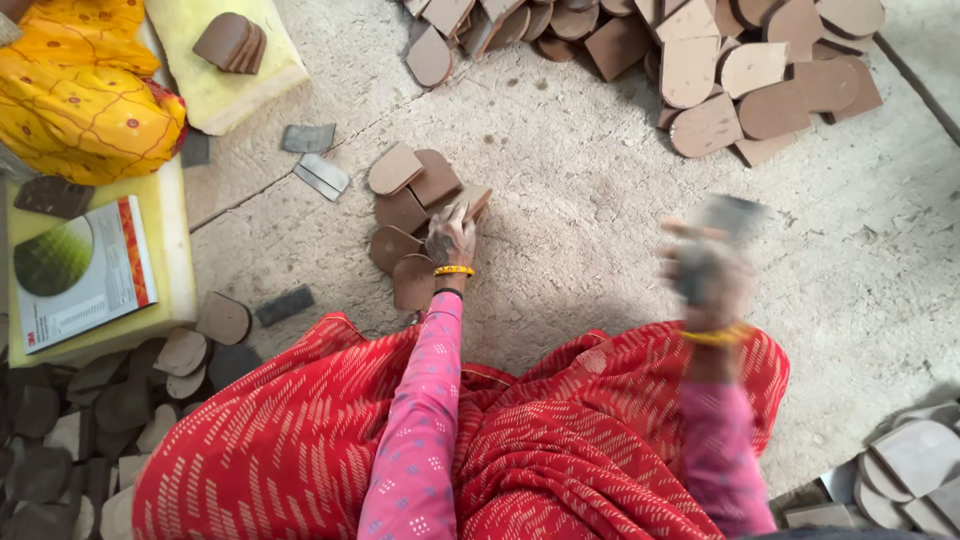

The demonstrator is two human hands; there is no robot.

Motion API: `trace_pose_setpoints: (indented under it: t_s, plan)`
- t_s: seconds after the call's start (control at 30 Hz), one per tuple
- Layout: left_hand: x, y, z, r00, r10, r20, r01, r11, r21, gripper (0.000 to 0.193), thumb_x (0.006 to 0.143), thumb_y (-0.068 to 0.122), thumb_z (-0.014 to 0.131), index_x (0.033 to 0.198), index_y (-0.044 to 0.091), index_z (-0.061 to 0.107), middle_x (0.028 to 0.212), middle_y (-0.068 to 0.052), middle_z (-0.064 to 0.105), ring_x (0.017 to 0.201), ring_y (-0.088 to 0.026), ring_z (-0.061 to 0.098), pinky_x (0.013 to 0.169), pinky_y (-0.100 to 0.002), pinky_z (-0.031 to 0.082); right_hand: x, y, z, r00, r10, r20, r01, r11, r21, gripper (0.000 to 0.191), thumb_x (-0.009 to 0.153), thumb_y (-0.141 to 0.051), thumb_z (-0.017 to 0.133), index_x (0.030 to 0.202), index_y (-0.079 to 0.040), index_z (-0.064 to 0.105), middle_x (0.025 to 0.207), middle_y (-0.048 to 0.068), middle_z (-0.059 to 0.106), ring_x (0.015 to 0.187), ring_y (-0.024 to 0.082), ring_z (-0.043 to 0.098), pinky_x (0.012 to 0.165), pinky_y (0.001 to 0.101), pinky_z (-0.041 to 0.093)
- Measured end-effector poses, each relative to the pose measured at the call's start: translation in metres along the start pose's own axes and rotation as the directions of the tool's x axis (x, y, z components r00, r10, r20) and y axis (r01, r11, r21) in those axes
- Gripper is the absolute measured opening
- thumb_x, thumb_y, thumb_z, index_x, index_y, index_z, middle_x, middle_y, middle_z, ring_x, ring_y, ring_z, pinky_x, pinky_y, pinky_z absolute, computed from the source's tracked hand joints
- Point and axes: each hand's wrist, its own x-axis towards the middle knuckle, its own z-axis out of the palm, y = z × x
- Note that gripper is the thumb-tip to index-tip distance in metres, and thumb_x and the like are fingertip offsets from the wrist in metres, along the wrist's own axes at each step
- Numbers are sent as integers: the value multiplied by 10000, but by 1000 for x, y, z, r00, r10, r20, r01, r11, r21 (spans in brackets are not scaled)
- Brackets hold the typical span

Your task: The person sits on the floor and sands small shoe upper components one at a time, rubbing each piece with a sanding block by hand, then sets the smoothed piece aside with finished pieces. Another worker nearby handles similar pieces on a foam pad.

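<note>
My left hand (450, 238) reaches forward onto a small cluster of brown heel-shaped pieces (405, 212) on the concrete floor, fingers curled on one piece at the cluster's right side. My right hand (705, 268) is lifted and motion-blurred to the right, gripping a grey sanding piece (728, 218). Both wrists wear yellow bangles over pink sleeves. My red patterned cloth (560, 440) covers my lap below.
A large heap of brown heel-shaped pieces (700, 55) lies at the top. Yellow foam blocks (225, 75) and a booklet (85, 270) are at the left, with orange cloth (80, 90). Grey sandpaper scraps (320, 175) lie nearby. Dusty finished pieces (90, 420) pile at lower left and lower right (915, 470).
</note>
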Motion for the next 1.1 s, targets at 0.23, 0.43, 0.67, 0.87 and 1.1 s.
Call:
trace_pose_setpoints:
  t_s: [0.23,0.43,0.67,0.87,1.1]
  plan:
    - [-26,42,44,816,-433,383,569,721,-396,422,922,156,764,1298,41,612,989,-180,754,788,-300,740,649,-427,583,63,131,131,976,214,-50,-199,766,-612,420,1018,-166,480,1404,-6,444,1055,193,702,627,195,664,425,301,529]
    - [-80,53,75,699,-99,708,637,-362,-680,432,871,-27,626,1288,29,527,1178,-133,653,971,-289,719,790,-457,661,70,181,110,884,-243,399,387,-98,-917,209,966,-108,587,1146,-100,692,1138,116,595,957,271,607,761,401,561]
    - [-104,47,75,837,-157,524,476,-262,-839,326,1048,118,613,1349,-3,587,1165,-82,676,979,-163,676,836,-295,584,12,203,119,866,138,480,494,-383,-781,399,871,-215,622,1222,-29,665,1213,140,537,1061,302,543,911,434,495]
    - [-105,46,86,805,-216,553,515,-209,-831,362,1045,191,600,1351,-2,575,1102,-65,682,897,-169,682,728,-342,601,14,200,109,807,30,590,572,-286,-769,433,885,-182,575,1302,-84,638,1250,117,532,1114,318,538,951,456,480]
    - [-89,57,79,796,-234,558,454,-378,-807,332,1051,159,584,1342,0,588,1120,-72,687,894,-182,703,742,-367,638,63,201,130,841,191,507,541,-270,-796,477,817,-305,610,1256,-120,637,1210,119,550,1121,320,539,944,456,480]
